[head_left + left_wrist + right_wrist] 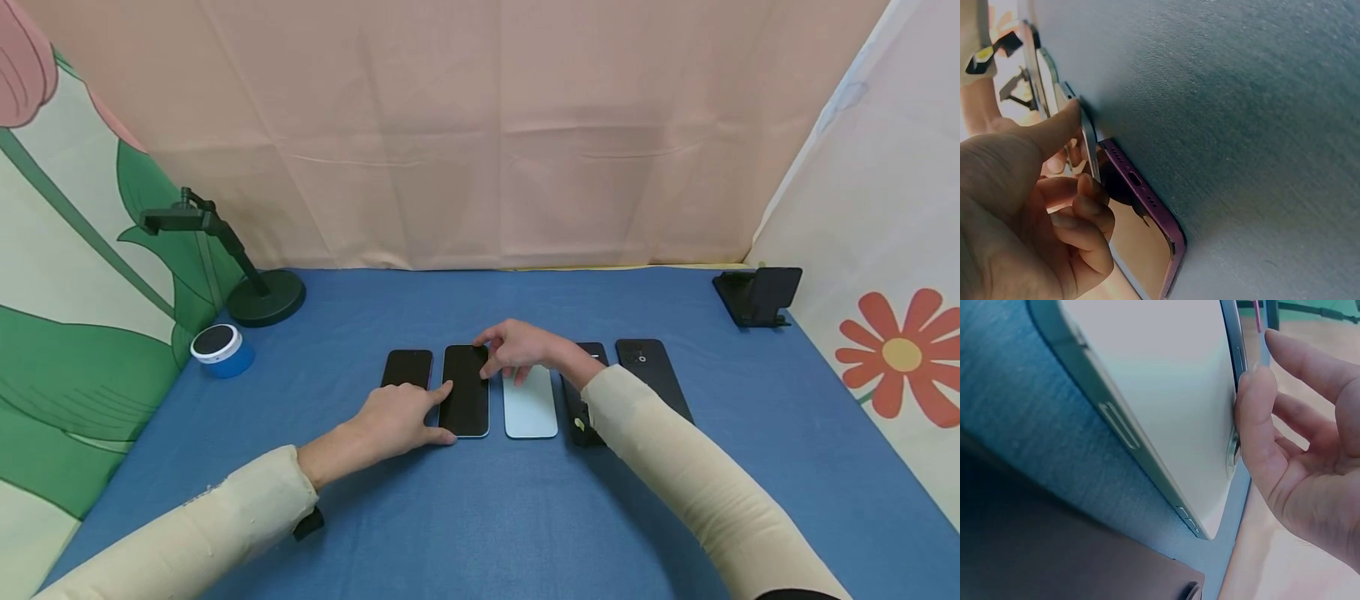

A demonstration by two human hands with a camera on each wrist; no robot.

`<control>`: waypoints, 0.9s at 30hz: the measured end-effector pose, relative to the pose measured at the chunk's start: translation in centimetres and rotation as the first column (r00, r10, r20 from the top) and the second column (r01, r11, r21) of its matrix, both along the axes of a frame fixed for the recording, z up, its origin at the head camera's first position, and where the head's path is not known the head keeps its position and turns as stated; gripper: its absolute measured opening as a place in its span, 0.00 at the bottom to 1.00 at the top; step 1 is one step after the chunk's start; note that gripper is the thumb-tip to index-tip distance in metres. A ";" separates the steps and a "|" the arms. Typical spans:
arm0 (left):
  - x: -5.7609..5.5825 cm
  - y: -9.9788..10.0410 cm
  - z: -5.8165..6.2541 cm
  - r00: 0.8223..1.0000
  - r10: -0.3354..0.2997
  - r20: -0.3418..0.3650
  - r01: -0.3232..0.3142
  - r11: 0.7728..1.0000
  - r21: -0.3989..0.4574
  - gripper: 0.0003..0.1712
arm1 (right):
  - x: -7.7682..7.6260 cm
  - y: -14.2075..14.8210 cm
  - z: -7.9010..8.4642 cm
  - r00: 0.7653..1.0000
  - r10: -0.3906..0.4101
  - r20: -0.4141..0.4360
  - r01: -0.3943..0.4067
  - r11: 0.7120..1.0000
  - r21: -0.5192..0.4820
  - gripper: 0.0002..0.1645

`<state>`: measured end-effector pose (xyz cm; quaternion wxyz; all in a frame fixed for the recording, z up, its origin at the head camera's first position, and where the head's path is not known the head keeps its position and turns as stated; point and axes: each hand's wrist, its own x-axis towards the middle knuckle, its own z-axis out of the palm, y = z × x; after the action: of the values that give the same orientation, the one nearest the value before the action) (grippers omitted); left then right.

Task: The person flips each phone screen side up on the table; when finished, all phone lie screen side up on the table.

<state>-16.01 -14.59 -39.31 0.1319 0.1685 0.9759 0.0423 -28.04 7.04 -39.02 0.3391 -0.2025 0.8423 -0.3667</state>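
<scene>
Five phones lie side by side, the second from the left being a black-screened phone (464,408) with a pale blue frame. My left hand (401,421) grips its lower left, thumb at the bottom corner and index finger along the left side. At its upper right is my right hand (520,343), index finger over the top edge and thumb on the right side. A purple-framed phone (1147,203) lies just left of it, partly behind my left hand. To the right comes a pale phone (531,412), back up, its top hidden under my right hand.
Further right are a dark phone (576,408), partly behind my right sleeve, and a black phone (651,367) with its back up. A green-black stand (266,298) and a blue-white round container (222,350) stand at left. A small black holder (757,296) is back right.
</scene>
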 end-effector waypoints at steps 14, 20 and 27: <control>0.1 -0.1 -0.1 0.999 -0.020 -0.026 0.019 1.000 -0.017 0.47 | 0.2 0.1 -0.1 1.000 -0.004 -0.006 0.004 1.000 0.008 0.37; 0.1 0.0 0.1 0.999 -0.028 -0.037 0.026 0.999 -0.036 0.47 | 0.3 0.0 0.0 1.000 -0.002 -0.009 0.003 1.000 0.016 0.38; -0.2 0.2 0.7 0.998 -0.059 -0.016 0.057 0.996 -0.063 0.47 | 0.2 0.2 -0.1 1.000 0.008 -0.012 -0.007 1.000 0.017 0.38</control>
<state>-16.19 -14.39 -38.64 0.1293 0.1930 0.9726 0.0066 -27.86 7.21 -39.08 0.3371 -0.2049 0.8468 -0.3569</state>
